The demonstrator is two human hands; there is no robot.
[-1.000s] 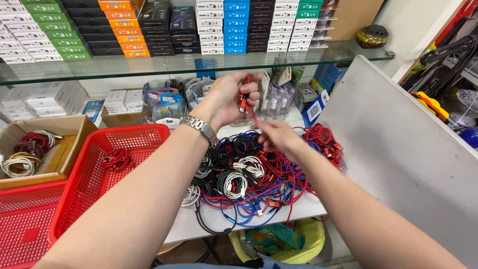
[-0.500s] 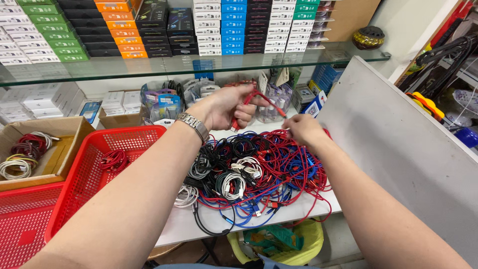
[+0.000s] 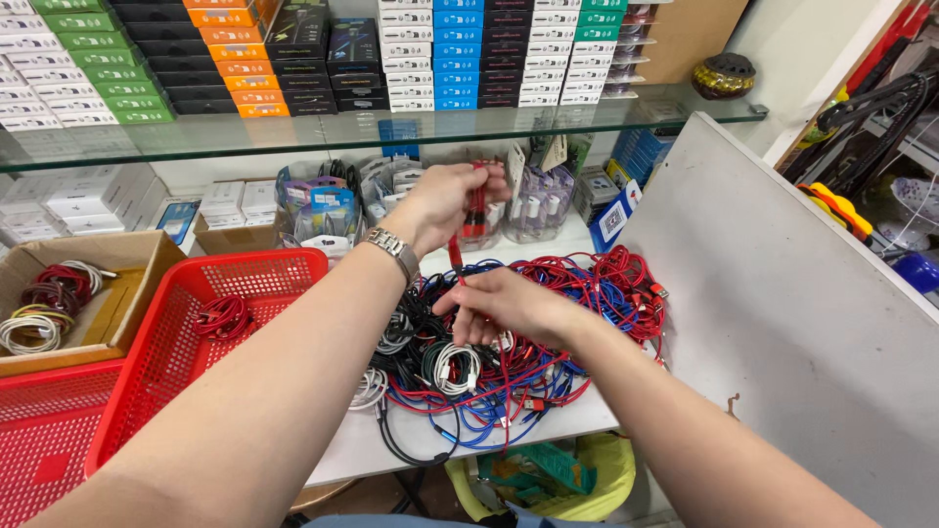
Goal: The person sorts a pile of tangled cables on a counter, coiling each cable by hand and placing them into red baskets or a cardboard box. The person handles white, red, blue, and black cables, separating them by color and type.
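My left hand (image 3: 452, 200), with a metal watch (image 3: 393, 250) on the wrist, is raised above the table and grips a folded red cable (image 3: 475, 203). A strand of that cable runs down to my right hand (image 3: 501, 305), which pinches it just above a tangled pile of red, blue, black and white cables (image 3: 548, 332) on the white table (image 3: 372, 450). A coiled red cable (image 3: 225, 318) lies in the red plastic basket (image 3: 176, 332) to the left.
A cardboard box (image 3: 127, 284) holding coiled cables sits far left, with a second red basket (image 3: 39, 440) in front. A glass shelf (image 3: 293, 137) carries stacked small boxes. A grey board (image 3: 812, 293) leans at the right. A yellow-green bag (image 3: 558, 474) hangs under the table.
My right hand has dropped from near the left hand down towards the pile, sliding along the red cable. My left hand stays raised with the folded part.
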